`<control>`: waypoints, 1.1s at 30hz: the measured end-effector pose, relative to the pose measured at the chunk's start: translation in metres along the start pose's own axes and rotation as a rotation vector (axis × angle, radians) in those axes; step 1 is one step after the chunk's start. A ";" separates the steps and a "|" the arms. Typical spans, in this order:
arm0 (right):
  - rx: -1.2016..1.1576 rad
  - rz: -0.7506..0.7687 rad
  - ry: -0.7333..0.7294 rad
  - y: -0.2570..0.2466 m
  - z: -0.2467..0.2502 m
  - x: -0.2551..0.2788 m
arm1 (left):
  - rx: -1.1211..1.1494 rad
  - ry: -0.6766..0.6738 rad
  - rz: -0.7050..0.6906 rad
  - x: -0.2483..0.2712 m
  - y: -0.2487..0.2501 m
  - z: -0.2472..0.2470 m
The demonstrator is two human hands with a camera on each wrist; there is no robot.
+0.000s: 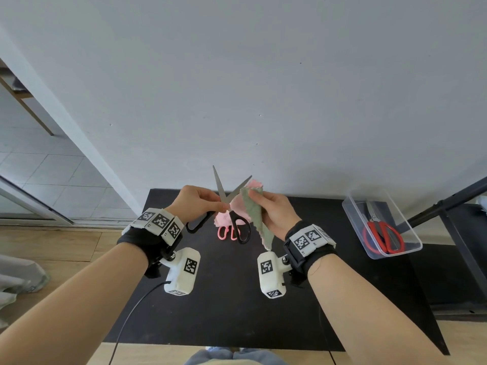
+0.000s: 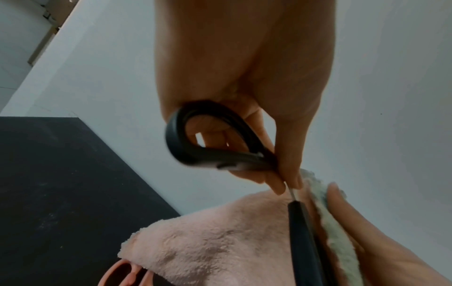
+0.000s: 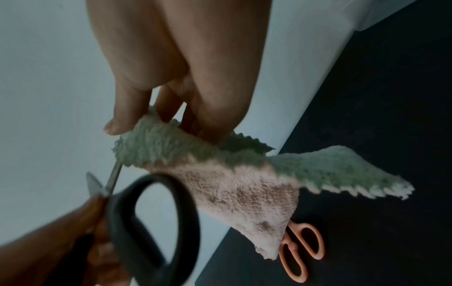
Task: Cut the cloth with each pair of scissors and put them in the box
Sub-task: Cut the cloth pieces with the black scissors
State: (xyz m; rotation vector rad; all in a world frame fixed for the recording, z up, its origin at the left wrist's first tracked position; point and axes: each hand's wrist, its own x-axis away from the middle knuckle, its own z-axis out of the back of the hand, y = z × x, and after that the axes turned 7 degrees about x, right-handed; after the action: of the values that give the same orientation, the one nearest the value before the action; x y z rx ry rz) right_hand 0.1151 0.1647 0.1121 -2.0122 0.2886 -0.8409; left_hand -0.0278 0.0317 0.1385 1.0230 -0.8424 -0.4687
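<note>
Step in hand, as I read it: cutting the cloth [image 1: 252,212] w/ the black scissors [image 1: 232,206], pair no. 2 by the look of it, since 1 red pair [image 1: 384,237] already lies in the clear box [image 1: 350,214] at 3 o'clock on the desk [image 1: 224,299]. A pink pair [image 1: 226,232] lies on the desk under the cloth, prob. not yet used.

Left hand [image 1: 196,202]: fingers curled round 1 black handle loop and pinching near the pivot; the left wrist view shows the loop [image 2: 208,133] against the palm. The other loop hangs free toward 6 o'clock. Blades are spread wide in a V, tips toward 12 o'clock.

Right hand [image 1: 274,212]: thumb and fingers pinch the cloth at its top corner; it's held up off the desk, green side toward the head cam, pink side behind, the tail dropping toward 6 o'clock. In the right wrist view the thumb [image 3: 122,120] presses the green pile [image 3: 156,149] just above the blade.

Cloth vs. fingers: its upper edge sits just at the right blade, about at the mouth of the V, right beside the left fingertips. Whether it's truly between the blades I can't tell.

Next move calls for, I'd judge: a finger or thumb in the free loop, cloth fed deeper into the V & kept taut, then closing the blades w/ the right fingers well away from the edge.
</note>
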 end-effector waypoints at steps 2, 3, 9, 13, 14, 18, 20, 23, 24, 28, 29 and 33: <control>0.045 -0.013 -0.043 0.003 -0.008 0.001 | -0.005 -0.026 -0.007 0.000 0.002 -0.004; 0.099 -0.011 -0.050 0.004 -0.010 -0.001 | -0.008 -0.035 -0.006 0.000 0.002 -0.005; 0.257 0.015 -0.004 0.006 -0.013 -0.010 | -0.035 -0.087 -0.005 0.000 0.003 -0.012; 0.175 0.030 0.068 0.009 -0.015 -0.012 | -0.050 -0.084 -0.019 -0.001 0.006 -0.014; 0.145 0.030 0.081 0.010 -0.015 -0.012 | -0.064 -0.084 -0.018 -0.001 0.005 -0.013; 0.068 0.016 0.126 0.008 -0.017 -0.011 | -0.089 -0.070 0.013 -0.001 0.005 -0.013; 0.060 0.004 0.156 0.005 -0.018 -0.011 | -0.069 -0.054 0.017 0.000 0.006 -0.013; 0.049 0.000 0.176 0.003 -0.017 -0.009 | -0.069 -0.058 0.023 0.000 0.010 -0.013; 0.045 -0.001 0.177 0.002 -0.016 -0.008 | -0.073 -0.061 0.029 0.000 0.010 -0.012; 0.015 0.015 0.189 0.001 -0.010 -0.009 | -0.087 -0.072 0.037 0.000 0.006 -0.009; 0.012 0.017 0.197 0.001 -0.009 -0.009 | -0.089 -0.075 0.032 0.001 0.006 -0.009; -0.034 0.017 0.218 0.001 -0.008 -0.006 | -0.091 -0.082 0.036 0.001 0.006 -0.010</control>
State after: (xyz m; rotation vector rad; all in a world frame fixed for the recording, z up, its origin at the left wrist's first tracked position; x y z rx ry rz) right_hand 0.1055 0.1621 0.1113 -1.9478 0.4452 -1.0521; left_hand -0.0197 0.0390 0.1415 0.9083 -0.9028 -0.5165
